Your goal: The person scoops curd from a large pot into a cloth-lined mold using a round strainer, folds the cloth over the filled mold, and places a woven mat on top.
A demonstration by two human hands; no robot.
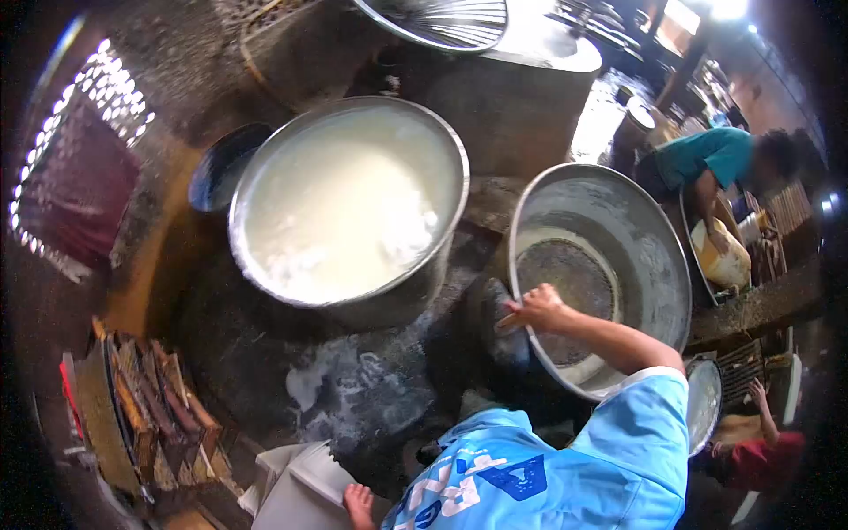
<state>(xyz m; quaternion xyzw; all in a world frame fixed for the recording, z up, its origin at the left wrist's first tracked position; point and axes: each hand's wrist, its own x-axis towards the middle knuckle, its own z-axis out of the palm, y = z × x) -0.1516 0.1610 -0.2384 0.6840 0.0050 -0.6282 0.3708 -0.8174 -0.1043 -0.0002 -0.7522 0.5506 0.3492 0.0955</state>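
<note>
We have the right hand (537,311) curled over the rim of the metal pot (649,256), just beside the vat (422,290) of milky liquid; a slip on wet metal could tip the pot. Left hand (359,503) is at a pale object (305,481), frame-cut, hold unclear; we can't see the pot's underside.

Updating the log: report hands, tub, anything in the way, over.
Right hand on rim of metal tub. Left hand by pale panel. Possible obstacle: vat of whitish liquid alongside.
</note>
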